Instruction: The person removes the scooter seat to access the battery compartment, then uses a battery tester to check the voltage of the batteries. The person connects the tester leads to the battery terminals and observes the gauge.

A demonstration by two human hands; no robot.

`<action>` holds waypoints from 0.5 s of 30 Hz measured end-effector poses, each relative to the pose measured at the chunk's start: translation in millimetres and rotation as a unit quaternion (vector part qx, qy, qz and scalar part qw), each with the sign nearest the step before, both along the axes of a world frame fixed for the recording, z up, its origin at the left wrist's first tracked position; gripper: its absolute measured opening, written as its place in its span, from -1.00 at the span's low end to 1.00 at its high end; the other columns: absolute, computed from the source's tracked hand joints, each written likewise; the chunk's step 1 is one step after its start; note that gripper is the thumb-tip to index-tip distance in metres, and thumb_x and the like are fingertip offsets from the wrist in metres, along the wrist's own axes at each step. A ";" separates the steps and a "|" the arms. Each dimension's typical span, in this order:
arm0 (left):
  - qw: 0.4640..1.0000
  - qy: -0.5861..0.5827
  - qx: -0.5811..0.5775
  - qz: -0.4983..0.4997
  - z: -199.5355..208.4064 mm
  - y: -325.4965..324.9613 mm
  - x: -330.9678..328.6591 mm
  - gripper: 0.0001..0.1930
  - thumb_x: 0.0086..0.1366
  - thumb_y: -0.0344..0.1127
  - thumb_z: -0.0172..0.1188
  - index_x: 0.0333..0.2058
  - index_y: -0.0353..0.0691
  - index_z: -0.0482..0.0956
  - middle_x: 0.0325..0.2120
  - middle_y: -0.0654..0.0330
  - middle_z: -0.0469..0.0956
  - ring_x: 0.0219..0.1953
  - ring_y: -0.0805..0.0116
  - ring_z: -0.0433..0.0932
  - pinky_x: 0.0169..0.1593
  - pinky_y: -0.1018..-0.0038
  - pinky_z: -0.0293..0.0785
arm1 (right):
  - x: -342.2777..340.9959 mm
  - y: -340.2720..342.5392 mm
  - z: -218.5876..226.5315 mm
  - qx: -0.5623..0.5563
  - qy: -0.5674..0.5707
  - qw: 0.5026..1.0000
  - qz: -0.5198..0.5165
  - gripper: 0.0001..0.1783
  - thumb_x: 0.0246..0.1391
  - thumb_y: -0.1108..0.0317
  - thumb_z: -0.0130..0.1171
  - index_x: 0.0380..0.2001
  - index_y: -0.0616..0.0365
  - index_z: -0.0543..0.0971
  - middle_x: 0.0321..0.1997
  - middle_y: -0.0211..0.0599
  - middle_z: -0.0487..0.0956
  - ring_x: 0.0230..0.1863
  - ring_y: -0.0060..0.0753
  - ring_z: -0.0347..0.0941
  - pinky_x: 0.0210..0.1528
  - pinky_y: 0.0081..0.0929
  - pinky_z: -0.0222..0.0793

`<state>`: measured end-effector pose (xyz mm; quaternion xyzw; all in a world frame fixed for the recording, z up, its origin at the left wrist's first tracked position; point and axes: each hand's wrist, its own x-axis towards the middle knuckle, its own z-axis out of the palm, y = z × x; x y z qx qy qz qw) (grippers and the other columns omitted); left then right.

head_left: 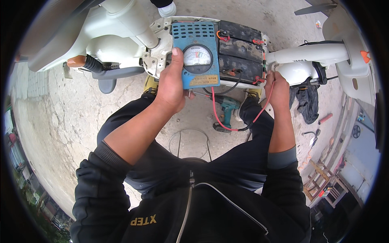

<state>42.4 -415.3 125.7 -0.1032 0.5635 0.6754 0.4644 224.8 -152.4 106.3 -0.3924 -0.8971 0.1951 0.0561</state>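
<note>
My left hand (172,85) is closed around the left side of a blue battery tester (216,60), thumb on its front beside the round needle dial (197,55). The tester is held over the left part of a row of black, dusty batteries (241,54) in an opened scooter body. A red test lead (216,111) loops down from the tester and back up to my right hand (277,91). That hand pinches the lead's end close to the batteries' right edge; whether its tip touches a terminal is too small to tell. A black lead (233,87) runs onto the near battery.
A green cordless drill (230,107) stands on the concrete between my feet, with a round metal stool frame (190,131) nearer me. White scooter parts (324,52) flank the batteries. A black cloth (308,103) and a red-handled object (325,118) lie at the right.
</note>
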 end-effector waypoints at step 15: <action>0.979 -0.161 -0.036 0.120 9.5 -19.4 43.0 -0.12 0.38 0.54 -0.13 0.32 -0.13 0.33 0.25 0.15 0.42 0.22 0.11 0.48 0.15 -0.14 0.45 | -42.5 6.5 17.5 0.018 0.012 1.000 -0.010 -0.61 0.36 0.15 0.11 -0.42 0.26 0.60 -0.45 0.18 0.62 -0.35 0.38 0.56 -0.28 0.04 0.47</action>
